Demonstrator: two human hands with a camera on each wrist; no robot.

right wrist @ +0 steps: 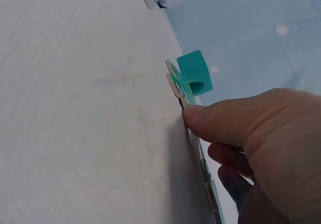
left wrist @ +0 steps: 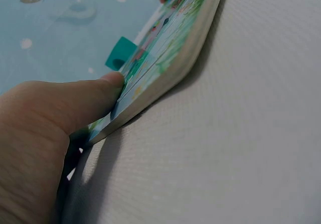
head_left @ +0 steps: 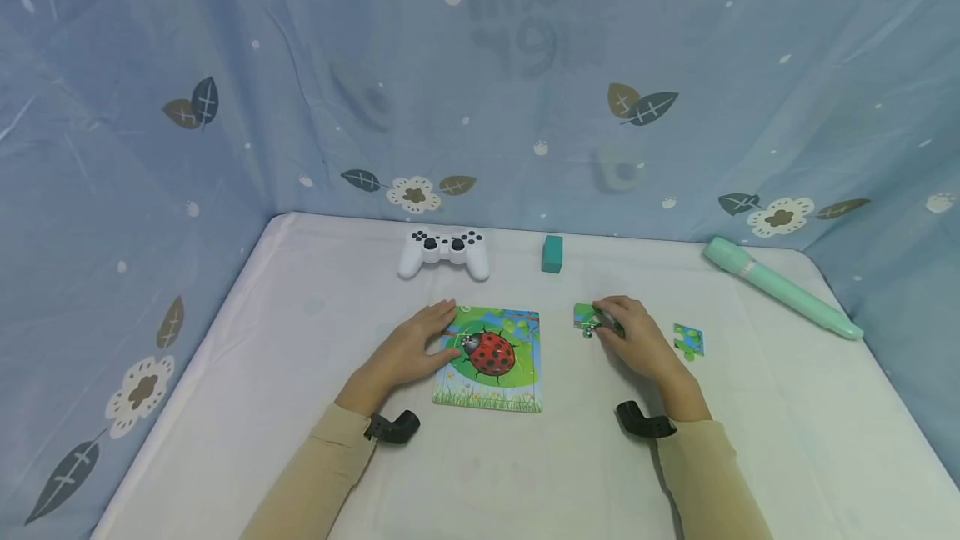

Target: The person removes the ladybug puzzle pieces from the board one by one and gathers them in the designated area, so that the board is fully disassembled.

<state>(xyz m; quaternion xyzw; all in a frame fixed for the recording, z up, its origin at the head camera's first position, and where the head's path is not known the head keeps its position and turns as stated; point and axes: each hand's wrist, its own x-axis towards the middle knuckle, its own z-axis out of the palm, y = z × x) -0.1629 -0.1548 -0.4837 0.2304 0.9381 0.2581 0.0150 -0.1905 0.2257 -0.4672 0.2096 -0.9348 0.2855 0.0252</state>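
Note:
A square jigsaw puzzle with a ladybug picture lies flat on the white table. My left hand rests along its left side, thumb on the printed face and fingers at the upper left corner. In the left wrist view that thumb touches the puzzle's edge; the other fingers are hidden. To the right of the puzzle, my right hand pinches a green puzzle piece by its right side, low over the table. Right of this hand lies another puzzle piece, green and blue.
A white game controller lies behind the puzzle, with a teal block to its right. A mint-green tube-shaped object with a thick end lies at the back right. Blue patterned cloth hangs behind the table.

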